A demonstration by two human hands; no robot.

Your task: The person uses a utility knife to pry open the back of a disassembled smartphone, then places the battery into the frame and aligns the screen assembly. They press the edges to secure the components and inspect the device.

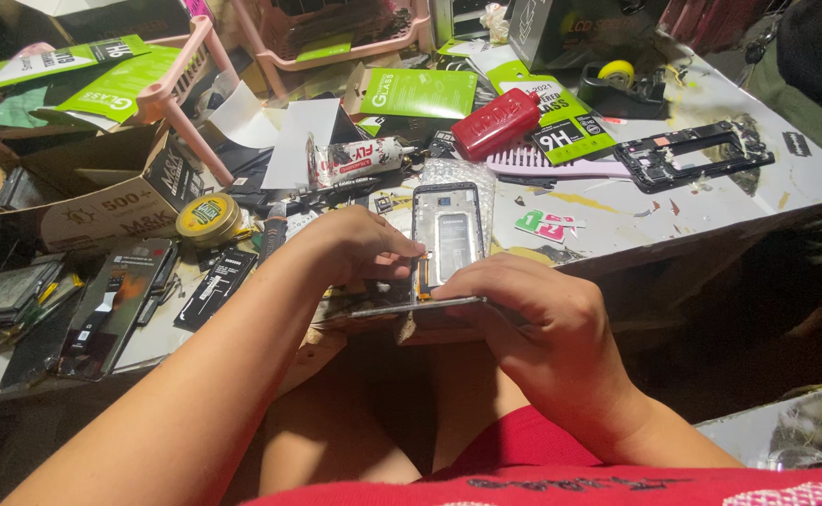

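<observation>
At the near edge of the worktop (710, 201), a phone frame (447, 234) lies opened with its inside facing up, and it serves as the landmark for everything else. Left of the frame and further back sits a cardboard box (74, 192), with pink plastic baskets (336, 37) behind it. Behind the frame to the right lies a second, black phone frame (692, 155), stripped bare. Directly behind it are green retail packets (415, 92), a red bottle (495, 124), a pink comb (561, 167) and a glue tube (355, 161). Left of the frame rests a round yellow tin (207, 217), and beyond that several flat phone parts (111, 305) lie spread out.

The left hand (350, 248) reaches in from the left, its grip pinched together on a small orange piece (423, 267) at the frame's lower left edge. The right hand (547, 323) presses down on a thin flat panel (401, 307) just in front of the frame, fingers flat; whether they close around anything I cannot tell.

Judging by the open frame and the loose parts around it, the phone is well taken apart, while the small inner pieces are seemingly only partly dealt with.
</observation>
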